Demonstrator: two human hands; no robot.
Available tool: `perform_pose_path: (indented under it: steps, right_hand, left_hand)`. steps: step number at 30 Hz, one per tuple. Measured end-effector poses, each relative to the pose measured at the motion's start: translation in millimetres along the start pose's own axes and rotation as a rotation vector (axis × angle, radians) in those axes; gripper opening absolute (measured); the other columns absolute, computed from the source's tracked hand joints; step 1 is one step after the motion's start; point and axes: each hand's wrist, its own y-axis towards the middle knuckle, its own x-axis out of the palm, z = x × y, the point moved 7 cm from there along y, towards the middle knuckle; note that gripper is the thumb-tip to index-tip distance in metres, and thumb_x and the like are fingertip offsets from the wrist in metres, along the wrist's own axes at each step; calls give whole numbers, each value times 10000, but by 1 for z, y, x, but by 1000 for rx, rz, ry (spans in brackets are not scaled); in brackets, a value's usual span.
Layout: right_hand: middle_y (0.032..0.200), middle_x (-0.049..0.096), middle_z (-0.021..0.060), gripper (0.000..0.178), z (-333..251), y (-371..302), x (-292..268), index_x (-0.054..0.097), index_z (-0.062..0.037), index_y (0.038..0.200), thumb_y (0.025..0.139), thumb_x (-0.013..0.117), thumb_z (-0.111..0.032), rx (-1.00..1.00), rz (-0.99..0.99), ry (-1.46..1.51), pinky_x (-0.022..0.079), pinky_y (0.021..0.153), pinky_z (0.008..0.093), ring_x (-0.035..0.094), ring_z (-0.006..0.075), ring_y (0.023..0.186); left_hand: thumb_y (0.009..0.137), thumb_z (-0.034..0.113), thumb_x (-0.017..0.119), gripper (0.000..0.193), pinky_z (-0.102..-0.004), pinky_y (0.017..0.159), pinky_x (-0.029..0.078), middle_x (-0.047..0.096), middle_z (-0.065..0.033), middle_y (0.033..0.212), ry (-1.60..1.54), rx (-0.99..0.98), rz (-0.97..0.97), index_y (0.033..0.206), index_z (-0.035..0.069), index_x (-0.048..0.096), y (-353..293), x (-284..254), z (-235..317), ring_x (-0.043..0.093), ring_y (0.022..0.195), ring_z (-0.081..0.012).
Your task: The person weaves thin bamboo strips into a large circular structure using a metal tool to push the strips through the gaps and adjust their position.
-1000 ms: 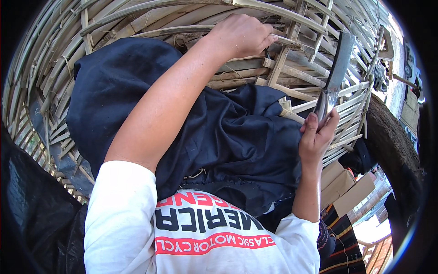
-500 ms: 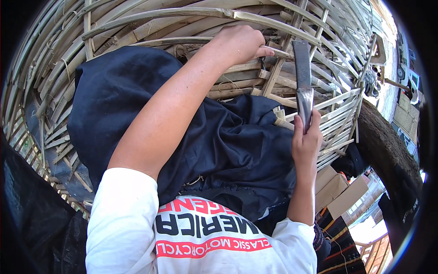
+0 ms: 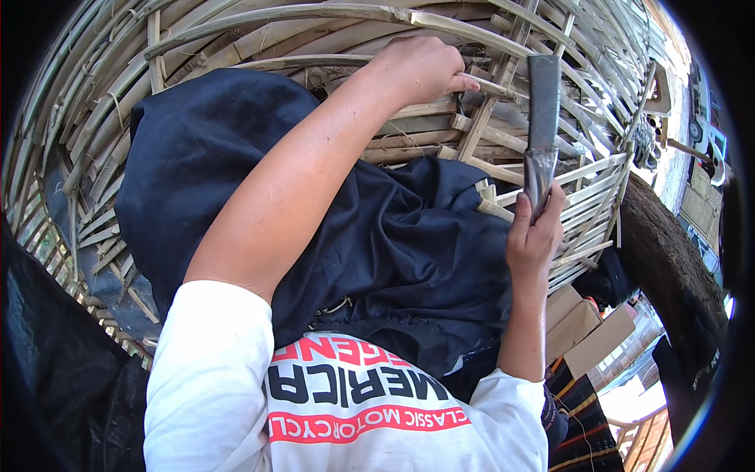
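Note:
My left hand (image 3: 421, 72) reaches to the far middle of a large woven bamboo frame (image 3: 330, 12). Its fingers are closed around a thin bamboo strip (image 3: 500, 89), and the strip's end sticks out to the right. My right hand (image 3: 535, 236) grips the metal handle of a knife (image 3: 544, 102) with a broad, dark, square-ended blade. The blade stands upright in the view, just right of the strip's end. Dark cloth (image 3: 393, 228) lies over my lap, below my left forearm.
Slat ends (image 3: 489, 197) poke up beside the cloth, near my right wrist. A thick tree trunk (image 3: 668, 244) and an open cardboard box (image 3: 582, 326) are on the right. Dark sheeting (image 3: 63, 354) hangs at lower left.
The knife and my right hand have moved slightly to the right, the blade now standing more upright. My left hand, with the strip, has shifted a little right and away from me.

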Motion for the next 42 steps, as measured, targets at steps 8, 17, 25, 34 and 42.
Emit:
perform_pose_path:
  steps: [8, 17, 25, 34, 42]
  right_hand:
    - [914, 635, 302, 433, 19, -7, 15, 418, -6, 1300, 955, 611, -184, 47, 17, -29, 523, 710, 469, 641, 490, 807]
    - [860, 669, 254, 482, 27, 17, 28, 397, -4, 1319, 949, 615, -225, 47, -158, -198, 517, 688, 509, 659, 476, 770]
    - [834, 648, 286, 416, 24, 6, 21, 424, -39, 1250, 949, 615, -253, 13, 0, 19, 481, 663, 547, 638, 483, 771]
    - [806, 652, 265, 438, 43, 28, 52, 429, -31, 1274, 939, 629, -230, 95, -246, -300, 508, 686, 510, 634, 490, 747]
    - [811, 668, 258, 454, 21, 12, 19, 398, -34, 1298, 959, 602, -258, 27, -125, -200, 515, 657, 504, 654, 470, 753]
  left_hand:
    - [903, 515, 599, 505, -473, 685, 505, 661, -196, 723, -63, 0, -8, 814, 31, 713, 1, 0, -7, 638, 747, -401]
    - [899, 542, 581, 536, -472, 706, 513, 660, -198, 731, -22, 28, -2, 813, 29, 708, 8, 0, -7, 643, 765, -396]
    - [900, 504, 609, 509, -463, 630, 496, 642, -197, 690, -19, 92, 2, 785, 17, 703, 2, 9, 2, 625, 697, -403]
    - [895, 541, 597, 544, -462, 624, 491, 635, -193, 669, -17, 93, -10, 785, 19, 699, 8, -5, -4, 621, 675, -394]
    - [900, 543, 586, 550, -461, 634, 497, 632, -197, 678, -25, 86, -14, 773, 19, 692, -4, 6, -3, 618, 690, -397]
